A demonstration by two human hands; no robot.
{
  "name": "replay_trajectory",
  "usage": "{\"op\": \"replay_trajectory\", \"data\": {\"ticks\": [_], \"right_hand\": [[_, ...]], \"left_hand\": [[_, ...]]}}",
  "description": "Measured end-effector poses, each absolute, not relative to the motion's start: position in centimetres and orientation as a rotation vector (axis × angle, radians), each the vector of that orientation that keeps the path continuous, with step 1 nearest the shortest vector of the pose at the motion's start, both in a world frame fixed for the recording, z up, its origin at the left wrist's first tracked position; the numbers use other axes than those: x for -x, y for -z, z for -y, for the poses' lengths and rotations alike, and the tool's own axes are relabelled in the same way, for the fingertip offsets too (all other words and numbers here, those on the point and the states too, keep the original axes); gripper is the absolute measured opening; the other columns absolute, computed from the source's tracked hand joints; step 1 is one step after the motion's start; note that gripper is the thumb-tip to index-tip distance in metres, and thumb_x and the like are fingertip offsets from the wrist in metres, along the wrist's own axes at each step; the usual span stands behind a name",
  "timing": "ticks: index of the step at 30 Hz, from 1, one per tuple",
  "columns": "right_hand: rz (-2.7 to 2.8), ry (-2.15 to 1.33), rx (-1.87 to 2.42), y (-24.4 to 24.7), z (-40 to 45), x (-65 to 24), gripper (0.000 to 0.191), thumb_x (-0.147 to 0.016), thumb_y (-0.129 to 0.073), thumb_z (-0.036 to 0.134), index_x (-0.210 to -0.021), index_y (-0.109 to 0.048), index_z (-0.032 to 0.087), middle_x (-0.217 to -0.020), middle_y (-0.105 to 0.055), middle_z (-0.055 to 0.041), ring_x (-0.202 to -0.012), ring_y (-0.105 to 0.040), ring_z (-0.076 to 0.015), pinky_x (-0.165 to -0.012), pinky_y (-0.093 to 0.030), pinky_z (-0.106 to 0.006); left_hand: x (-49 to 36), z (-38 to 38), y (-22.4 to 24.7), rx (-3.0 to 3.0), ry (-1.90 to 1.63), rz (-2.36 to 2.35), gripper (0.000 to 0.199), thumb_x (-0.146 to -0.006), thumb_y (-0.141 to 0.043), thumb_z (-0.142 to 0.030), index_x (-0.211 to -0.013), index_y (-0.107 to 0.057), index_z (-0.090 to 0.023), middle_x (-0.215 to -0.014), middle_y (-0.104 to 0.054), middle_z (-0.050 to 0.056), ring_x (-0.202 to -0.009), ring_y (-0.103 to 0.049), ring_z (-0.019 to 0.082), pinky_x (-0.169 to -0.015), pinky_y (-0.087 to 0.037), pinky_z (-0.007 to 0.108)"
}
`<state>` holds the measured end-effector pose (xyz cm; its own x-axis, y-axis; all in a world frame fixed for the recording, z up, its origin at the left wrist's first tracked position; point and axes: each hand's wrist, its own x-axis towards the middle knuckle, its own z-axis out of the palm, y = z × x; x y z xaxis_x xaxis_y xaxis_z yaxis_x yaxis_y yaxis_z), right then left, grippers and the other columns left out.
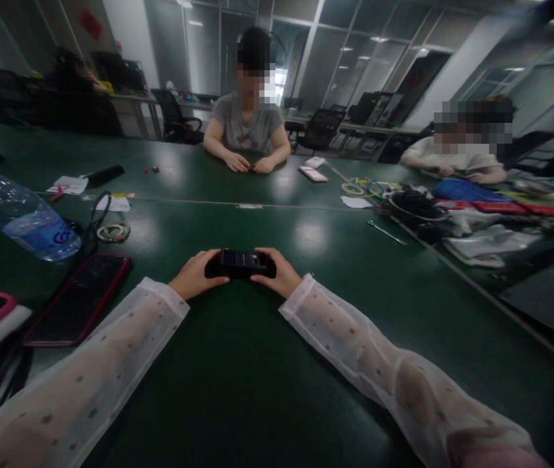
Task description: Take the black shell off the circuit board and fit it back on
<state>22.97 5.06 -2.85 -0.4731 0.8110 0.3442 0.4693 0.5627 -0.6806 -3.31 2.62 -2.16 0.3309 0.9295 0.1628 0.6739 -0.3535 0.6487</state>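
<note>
Head view: black handheld device [243, 261] sits between the two hands, centred ahead of the wearer at the green counter [257, 370]; left hand [196, 274] grips its left end, right hand [284, 274] grips its right end, thumbs on the near edge, fingers curled round the far side; whether it rests on the counter or is held just above it, I can't tell; step in hand reads as a two-handed hold with the face in view, likely inspecting or operating it; a next move would call for one hand to carry the hold so the other is free, or an even grip at both ends to turn it; long axis runs left-right across the view, roughly level; small screen [228, 258] is toward the left end, pale-marked controls [254, 257] right of it; face looks back toward the wearer, exact tilt unclear; red-edged phone [79, 302] lies off to the left, wrench [388, 233] well apart, far right.
</note>
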Motion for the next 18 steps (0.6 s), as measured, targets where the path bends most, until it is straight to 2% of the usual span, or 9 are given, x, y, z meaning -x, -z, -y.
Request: {"op": "replay_trajectory", "data": {"ticks": [9,18], "right_hand": [[2.135,-0.662,1.028,2.92,-5.21,-23.05,0.056,-0.07,-0.074,0.034,-0.118,-0.046,0.023,-0.112,-0.056,-0.0076,-0.105,-0.055,-0.0231,-0.092,-0.046,-0.043],[2.103,-0.675,1.037,2.77,-5.17,-23.06,0.054,-0.069,-0.074,0.034,-0.115,-0.047,0.024,-0.11,-0.058,-0.0068,-0.104,-0.057,-0.0237,-0.091,-0.046,-0.046]], "left_hand": [[3.36,-2.59,2.03,-2.115,-0.709,-1.41,0.07,-0.071,-0.069,-0.049,-0.131,-0.043,-0.024,-0.126,-0.053,0.011,-0.116,-0.051,0.029,-0.096,-0.042,0.049],[3.23,-2.39,1.68,-2.088,-0.702,-1.42,0.069,-0.07,-0.069,-0.047,-0.13,-0.044,-0.022,-0.126,-0.053,0.012,-0.116,-0.051,0.03,-0.097,-0.041,0.049]]}}
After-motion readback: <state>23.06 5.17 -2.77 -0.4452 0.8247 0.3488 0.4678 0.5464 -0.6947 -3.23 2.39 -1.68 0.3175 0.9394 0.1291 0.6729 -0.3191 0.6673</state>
